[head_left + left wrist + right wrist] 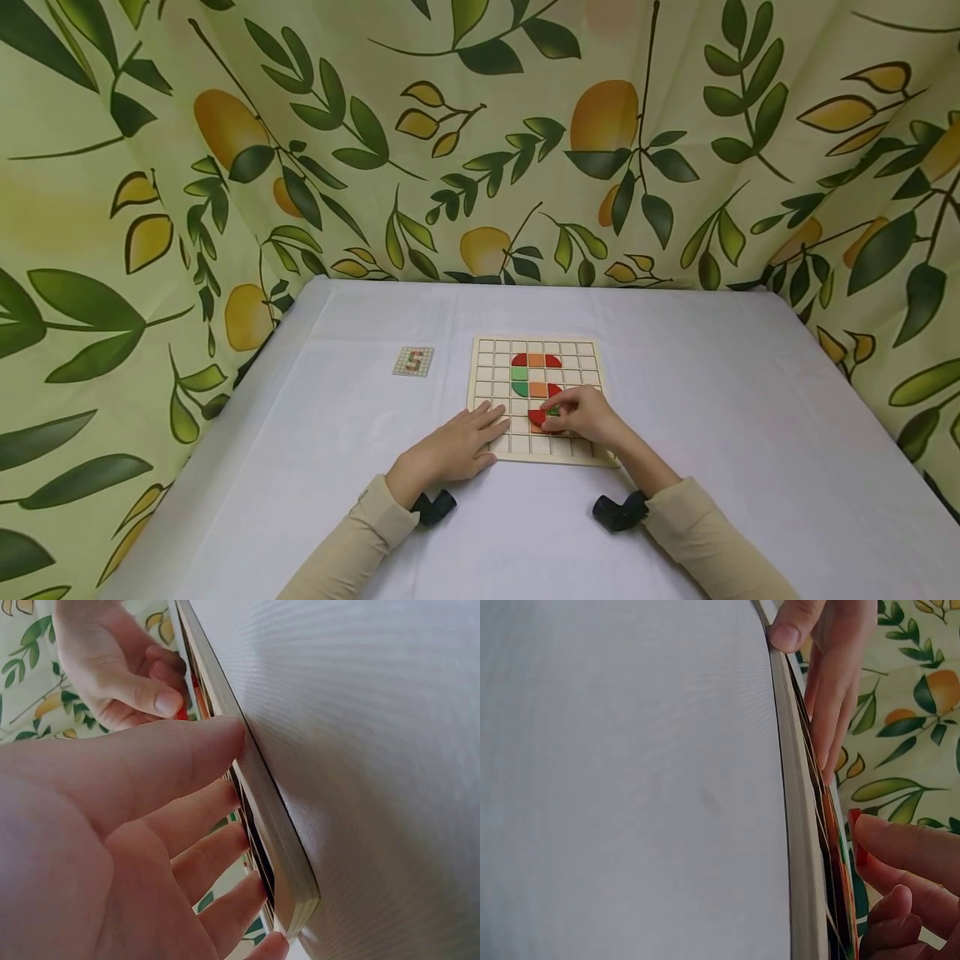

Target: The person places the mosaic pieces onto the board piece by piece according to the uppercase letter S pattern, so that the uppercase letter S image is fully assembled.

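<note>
A square wooden grid board (pixel 581 354) lies on the table with coloured pieces set in its cells. Flat on the board's near left part rests my left hand (pixel 453 442), fingers spread and thumb at the front edge. My right hand (pixel 588 415) pinches a red rounded piece (pixel 859 838) between thumb and fingertips, close over the lower middle cells. Above it in the grid run red, orange (pixel 536 360), light green (pixel 520 373) and dark green (pixel 520 388) pieces. An orange piece (pixel 536 429) shows just below the pinched one; my right fingers partly hide a green piece.
A small pattern card (pixel 413 362) showing a curved figure on a grid lies left of the board. White cloth (pixel 337 400) covers the table. A leaf-and-fruit patterned curtain (pixel 480 150) stands behind and at both sides. Black devices (pixel 620 511) are strapped at both wrists.
</note>
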Demonstrator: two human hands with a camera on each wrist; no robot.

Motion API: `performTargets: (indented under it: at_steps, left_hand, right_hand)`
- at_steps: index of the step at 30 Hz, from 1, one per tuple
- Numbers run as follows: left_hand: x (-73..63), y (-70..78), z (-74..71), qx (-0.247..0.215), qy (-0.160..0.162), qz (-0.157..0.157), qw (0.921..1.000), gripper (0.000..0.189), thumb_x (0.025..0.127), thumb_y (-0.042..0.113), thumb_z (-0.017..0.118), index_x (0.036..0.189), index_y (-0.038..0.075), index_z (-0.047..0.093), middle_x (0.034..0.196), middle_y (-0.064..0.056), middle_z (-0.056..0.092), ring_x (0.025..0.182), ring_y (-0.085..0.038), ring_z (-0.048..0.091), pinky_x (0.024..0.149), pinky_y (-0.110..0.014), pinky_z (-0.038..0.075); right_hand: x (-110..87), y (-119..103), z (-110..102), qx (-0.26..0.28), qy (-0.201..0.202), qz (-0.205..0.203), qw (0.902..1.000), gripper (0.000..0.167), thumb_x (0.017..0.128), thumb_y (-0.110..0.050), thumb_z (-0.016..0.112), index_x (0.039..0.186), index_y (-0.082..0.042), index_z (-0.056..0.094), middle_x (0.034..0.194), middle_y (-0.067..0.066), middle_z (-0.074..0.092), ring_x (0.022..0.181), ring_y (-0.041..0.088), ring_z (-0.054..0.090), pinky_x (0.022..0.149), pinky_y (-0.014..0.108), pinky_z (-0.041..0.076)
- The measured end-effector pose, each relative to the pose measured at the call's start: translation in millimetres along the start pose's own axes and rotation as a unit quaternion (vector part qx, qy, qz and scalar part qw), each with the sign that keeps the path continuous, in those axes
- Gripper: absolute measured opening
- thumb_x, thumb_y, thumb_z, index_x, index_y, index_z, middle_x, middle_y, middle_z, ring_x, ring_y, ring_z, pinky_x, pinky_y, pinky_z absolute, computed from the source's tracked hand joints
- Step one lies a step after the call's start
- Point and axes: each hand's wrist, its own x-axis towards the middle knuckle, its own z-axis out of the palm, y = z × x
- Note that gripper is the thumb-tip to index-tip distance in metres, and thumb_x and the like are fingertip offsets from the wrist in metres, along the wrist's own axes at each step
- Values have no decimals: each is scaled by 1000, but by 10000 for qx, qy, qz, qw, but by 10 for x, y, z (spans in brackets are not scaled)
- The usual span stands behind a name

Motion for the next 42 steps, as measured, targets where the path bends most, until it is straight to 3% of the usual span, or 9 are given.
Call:
performTargets:
  at_steps: [21,30,42]
  left_hand:
    - [-10,4,13,-80,-25,-13,10000,54,99,28,51,150,15,37,161,-4,27,152,-26,20,124,-46,26]
    - [-18,18,10,11,-37,-5,10000,55,99,30,52,150,15,37,161,-4,28,152,-26,21,124,-46,26]
    - [-22,16,9,-70,-35,-47,10000,55,99,29,52,149,14,37,161,-5,28,152,-26,21,124,-46,26]
  right_hand:
    - [16,-97,153,-528,-35,-187,9984,22,72,-13,83,92,-4,77,58,-4,46,58,11,42,50,18,30]
    - [11,-155,211,-466,66,49,9989,20,71,-10,83,90,-4,77,58,-3,46,59,11,42,50,18,29]
    - [2,-219,262,-857,271,328,9954,22,67,-12,86,88,-9,78,54,-3,45,55,11,41,49,19,25]
